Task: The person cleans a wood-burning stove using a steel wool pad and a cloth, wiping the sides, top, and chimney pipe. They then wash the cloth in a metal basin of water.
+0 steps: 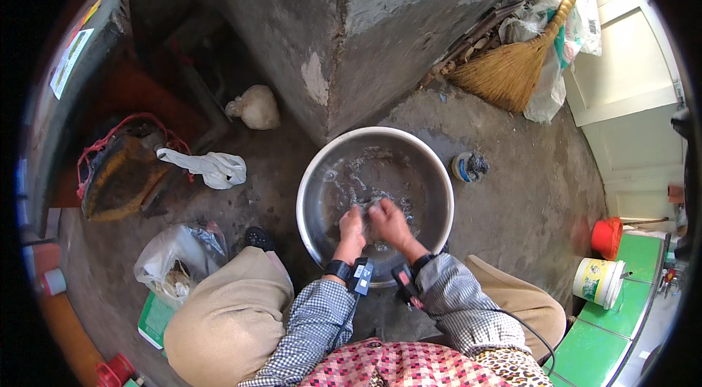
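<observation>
A wide metal basin (303,189) with a pale rim stands on the floor in front of me. Dark, murky water (384,167) with bright reflections or froth lies inside it. My left hand (352,228) is over the near part of the basin, its fingers curled. Close beside it, my right hand (392,222) is also curled, with the knuckles up. Something greyish shows between the two hands, but blur hides what it is and which hand grips it. Both wrists wear dark straps with small devices attached.
Right of the basin stands a small jar (462,166) with dark, stringy stuff on it. A straw broom (504,74) leans by plastic bags. A white bucket (598,283) and red container (606,239) sit on green tiles. At left lie a clear plastic bag (164,261) and white bag (219,169).
</observation>
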Available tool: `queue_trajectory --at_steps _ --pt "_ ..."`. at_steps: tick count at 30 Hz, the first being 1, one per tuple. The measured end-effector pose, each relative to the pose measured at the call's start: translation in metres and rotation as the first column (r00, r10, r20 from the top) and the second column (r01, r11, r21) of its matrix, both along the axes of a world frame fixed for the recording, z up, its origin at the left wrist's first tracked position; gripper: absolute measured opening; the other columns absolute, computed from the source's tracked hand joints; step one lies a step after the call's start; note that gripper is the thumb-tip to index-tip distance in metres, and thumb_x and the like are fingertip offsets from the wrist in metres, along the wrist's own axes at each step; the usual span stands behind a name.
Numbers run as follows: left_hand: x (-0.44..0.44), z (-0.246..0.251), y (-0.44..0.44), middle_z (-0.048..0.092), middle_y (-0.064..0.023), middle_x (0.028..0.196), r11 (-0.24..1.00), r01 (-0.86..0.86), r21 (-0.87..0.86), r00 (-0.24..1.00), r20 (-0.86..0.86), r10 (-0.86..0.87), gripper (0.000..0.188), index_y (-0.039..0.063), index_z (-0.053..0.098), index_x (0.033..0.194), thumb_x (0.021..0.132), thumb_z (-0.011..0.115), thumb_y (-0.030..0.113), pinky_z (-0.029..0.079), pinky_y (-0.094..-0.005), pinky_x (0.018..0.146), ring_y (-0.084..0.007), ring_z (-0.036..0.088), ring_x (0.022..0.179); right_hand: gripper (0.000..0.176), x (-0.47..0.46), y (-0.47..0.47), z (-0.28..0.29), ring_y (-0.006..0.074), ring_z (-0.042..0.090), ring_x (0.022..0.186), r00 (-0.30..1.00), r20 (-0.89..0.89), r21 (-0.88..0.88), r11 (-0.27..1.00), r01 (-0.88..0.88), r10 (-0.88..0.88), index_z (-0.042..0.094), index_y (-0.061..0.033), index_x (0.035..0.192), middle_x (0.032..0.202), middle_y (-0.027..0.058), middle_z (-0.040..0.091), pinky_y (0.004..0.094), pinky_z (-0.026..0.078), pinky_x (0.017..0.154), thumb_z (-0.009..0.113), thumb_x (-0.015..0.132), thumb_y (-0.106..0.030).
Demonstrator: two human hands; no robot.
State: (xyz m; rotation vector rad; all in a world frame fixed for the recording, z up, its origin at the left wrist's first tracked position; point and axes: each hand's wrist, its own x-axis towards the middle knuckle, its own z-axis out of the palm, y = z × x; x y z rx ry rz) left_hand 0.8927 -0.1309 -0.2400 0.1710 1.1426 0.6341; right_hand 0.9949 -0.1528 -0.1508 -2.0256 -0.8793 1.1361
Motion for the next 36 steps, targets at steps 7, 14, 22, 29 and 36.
queue_trajectory --at_steps 7,14,22,29,36 --pt "-0.002 0.019 -0.003 0.067 -0.0051 0.112 0.987 0.153 -0.055 0.943 0.306 -0.129 0.037 0.007 0.064 0.116 0.097 0.058 0.039 0.05 -0.0341 0.087 -0.0179 0.061 0.105 0.027 -0.008 0.02 0.006 0.0478 0.063 0.082 0.822 0.477 -0.216 0.948 -0.233 0.311 0.056 -0.0085 0.1 0.084 0.0255 0.067 0.0562 0.049 0.075 0.048 0.097 -0.034" --pt "-0.006 0.005 0.007 0.065 -0.0114 0.108 0.994 -0.029 -0.109 0.982 0.181 0.048 0.046 0.002 0.058 0.117 0.093 0.066 0.04 0.052 -0.0428 0.087 -0.0247 0.065 0.095 0.034 0.085 0.003 -0.053 0.0396 0.062 0.108 0.936 0.316 -0.337 0.903 0.265 -0.156 0.064 0.001 0.11 0.107 0.0243 0.067 0.0423 0.048 0.092 0.058 0.092 -0.027" --pt "-0.017 0.016 0.009 0.048 -0.0066 0.137 0.991 0.12 -0.06 0.989 -0.079 -0.125 0.065 0.018 0.033 0.144 0.091 0.067 0.032 0.034 -0.054 0.097 -0.0265 0.047 0.123 0.047 0.024 -0.023 -0.06 0.0407 0.06 0.108 0.854 0.446 -0.287 0.947 -0.147 0.268 0.05 -0.0074 0.122 0.115 0.0249 0.059 0.0488 0.048 0.09 0.07 0.082 -0.023" --pt "-0.008 0.018 0.01 0.048 -0.0155 0.137 0.945 0.314 -0.087 0.912 -0.249 -0.326 0.085 0.002 0.031 0.147 0.086 0.071 0.046 0.04 -0.0421 0.101 -0.0293 0.046 0.125 0.053 0.016 -0.002 -0.045 0.0346 0.062 0.108 0.897 0.414 -0.332 0.943 -0.009 0.154 0.06 -0.0064 0.12 0.115 0.0195 0.063 0.0416 0.05 0.092 0.074 0.069 -0.009" --pt "-0.037 0.046 0.01 0.058 -0.0028 0.114 0.998 0.052 -0.026 0.967 0.251 -0.044 0.054 0.009 0.054 0.128 0.093 0.061 0.05 0.044 -0.0322 0.093 -0.0166 0.055 0.108 0.038 -0.013 -0.003 0.022 0.0302 0.066 0.097 0.935 -0.11 0.014 0.941 -0.337 0.337 0.063 -0.0039 0.112 0.103 0.0184 0.067 0.0382 0.051 0.085 0.065 0.087 -0.033"
